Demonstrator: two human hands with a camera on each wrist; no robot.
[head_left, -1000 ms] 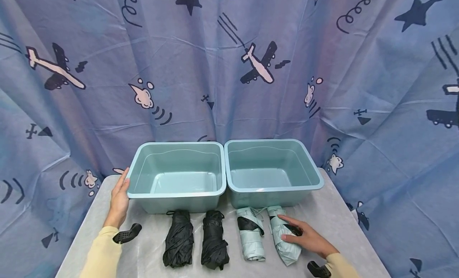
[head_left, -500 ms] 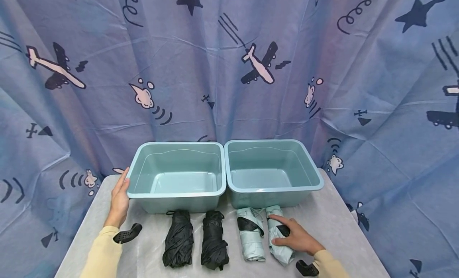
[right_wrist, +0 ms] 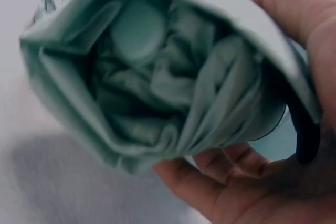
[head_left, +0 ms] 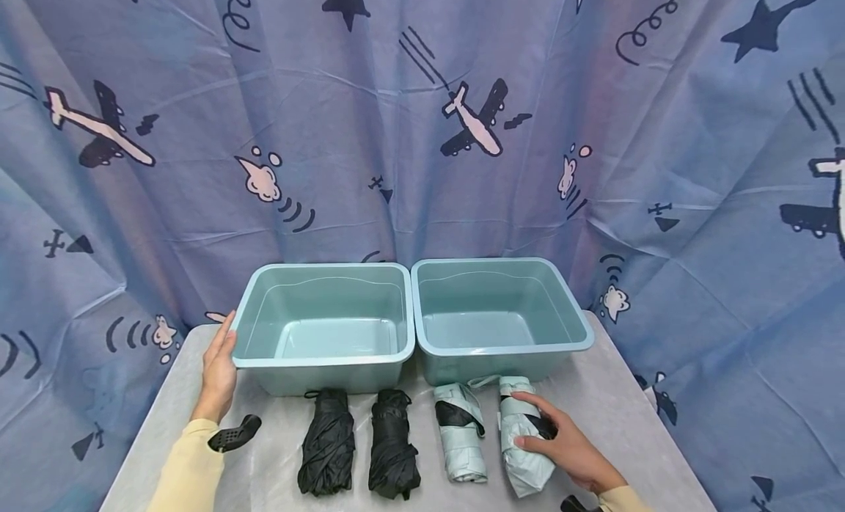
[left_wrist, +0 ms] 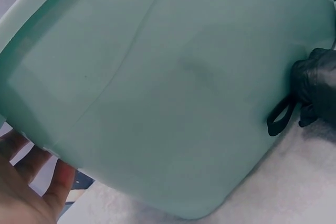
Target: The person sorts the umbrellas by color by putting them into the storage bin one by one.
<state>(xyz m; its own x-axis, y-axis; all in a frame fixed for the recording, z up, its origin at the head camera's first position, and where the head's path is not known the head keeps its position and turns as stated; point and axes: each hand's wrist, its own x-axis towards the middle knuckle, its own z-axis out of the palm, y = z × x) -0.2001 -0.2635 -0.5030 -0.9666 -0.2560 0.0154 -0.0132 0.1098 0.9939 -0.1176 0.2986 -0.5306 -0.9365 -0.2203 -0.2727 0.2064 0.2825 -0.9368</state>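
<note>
My right hand (head_left: 568,442) grips a folded pale mint umbrella (head_left: 524,439) with a black strap, thumb on the near side. In the right wrist view, the fingers curl under the umbrella's open fabric end (right_wrist: 142,77), and a shadow lies on the table below it. Just left of it lies a second folded mint umbrella (head_left: 461,435). My left hand (head_left: 216,372) rests with extended fingers against the left side of the left blue-green basin (head_left: 323,376); the left wrist view has its fingertips at the basin wall (left_wrist: 173,103).
Two folded black umbrellas (head_left: 328,446) lie in front of the left basin. A matching right basin (head_left: 502,361) stands beside it. Both stand on a white-covered table (head_left: 634,424), with a patterned blue curtain (head_left: 330,167) behind.
The right hand and its mint umbrella shifted left, then back to the right, and the umbrella now stands straighter. The left hand stays at the basin.
</note>
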